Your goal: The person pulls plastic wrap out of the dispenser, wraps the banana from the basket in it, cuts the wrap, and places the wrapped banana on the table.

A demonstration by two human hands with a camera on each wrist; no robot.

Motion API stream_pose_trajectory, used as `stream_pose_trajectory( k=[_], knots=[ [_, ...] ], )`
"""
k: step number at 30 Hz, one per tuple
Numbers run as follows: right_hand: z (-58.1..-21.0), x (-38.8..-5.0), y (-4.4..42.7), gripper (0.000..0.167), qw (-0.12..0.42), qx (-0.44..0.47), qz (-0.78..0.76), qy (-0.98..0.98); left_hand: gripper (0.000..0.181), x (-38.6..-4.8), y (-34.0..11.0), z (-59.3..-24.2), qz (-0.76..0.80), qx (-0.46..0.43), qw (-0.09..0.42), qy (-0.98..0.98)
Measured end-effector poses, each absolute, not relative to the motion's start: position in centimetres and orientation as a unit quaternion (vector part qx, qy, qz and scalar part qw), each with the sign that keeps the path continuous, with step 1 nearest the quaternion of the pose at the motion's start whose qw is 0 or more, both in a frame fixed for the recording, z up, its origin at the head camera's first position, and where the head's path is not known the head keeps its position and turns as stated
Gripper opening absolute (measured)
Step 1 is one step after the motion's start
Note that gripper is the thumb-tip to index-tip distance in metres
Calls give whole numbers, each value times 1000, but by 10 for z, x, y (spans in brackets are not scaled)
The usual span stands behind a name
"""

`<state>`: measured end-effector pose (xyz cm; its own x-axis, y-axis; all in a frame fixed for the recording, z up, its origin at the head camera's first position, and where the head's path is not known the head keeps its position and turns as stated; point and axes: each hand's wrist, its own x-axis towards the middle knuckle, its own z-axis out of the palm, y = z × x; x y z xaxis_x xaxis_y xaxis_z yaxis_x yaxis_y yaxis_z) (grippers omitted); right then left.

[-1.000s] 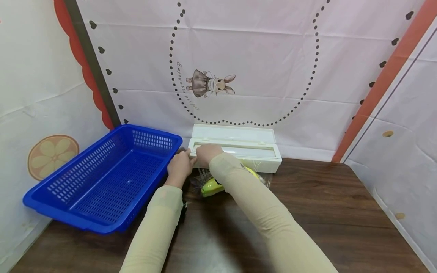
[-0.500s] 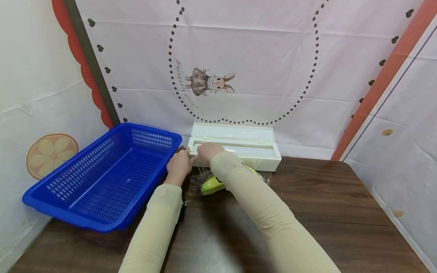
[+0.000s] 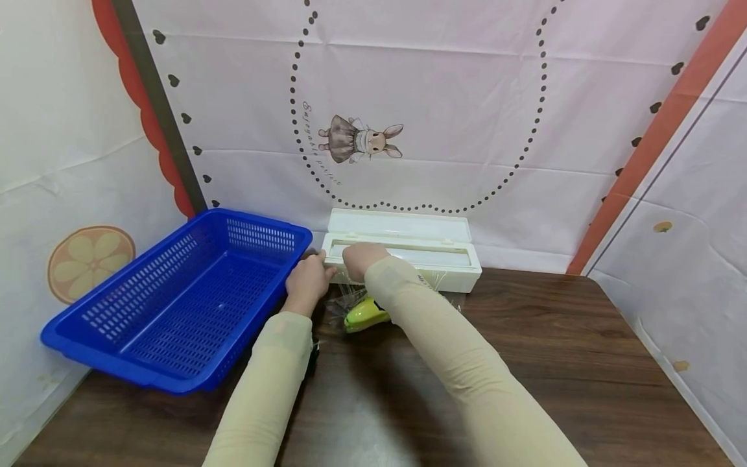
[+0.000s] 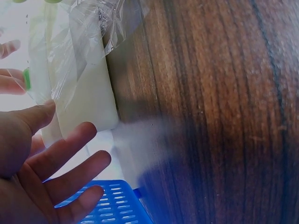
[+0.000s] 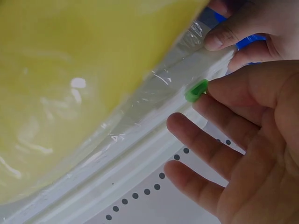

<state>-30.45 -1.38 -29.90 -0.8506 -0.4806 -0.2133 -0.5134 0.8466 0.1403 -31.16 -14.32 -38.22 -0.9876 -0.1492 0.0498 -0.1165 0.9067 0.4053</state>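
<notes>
A white cling film dispenser [image 3: 452, 281] stands against the back wall, its long lid raised. My left hand [image 3: 307, 284] holds its left end between thumb and index finger, the other fingers spread loosely. At the front edge, my right hand [image 3: 363, 261] pinches a small green slider [image 5: 196, 91] between thumb and index finger. Clear film [image 4: 86, 51] hangs from the dispenser's front over a yellow-green banana [image 3: 364, 316], which lies on the table before it. My right sleeve hides part of the banana in the head view.
A blue slotted basket [image 3: 125, 371] is on the left of the dark wooden table [image 3: 543, 363], close beside my left forearm. Printed cloth walls [image 3: 467, 110] enclose the table at the back and both sides.
My right hand has slid a little to the right along the dispenser's front edge. My left hand has stayed at its left end.
</notes>
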Motion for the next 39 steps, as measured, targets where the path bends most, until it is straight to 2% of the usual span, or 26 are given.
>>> stream_pose_trajectory(
  k=[39],
  knots=[
    [-295, -307, -1, 15, 109, -241, 78, 961, 61, -308, -142, -380, -208, 80, 39, -974]
  ],
)
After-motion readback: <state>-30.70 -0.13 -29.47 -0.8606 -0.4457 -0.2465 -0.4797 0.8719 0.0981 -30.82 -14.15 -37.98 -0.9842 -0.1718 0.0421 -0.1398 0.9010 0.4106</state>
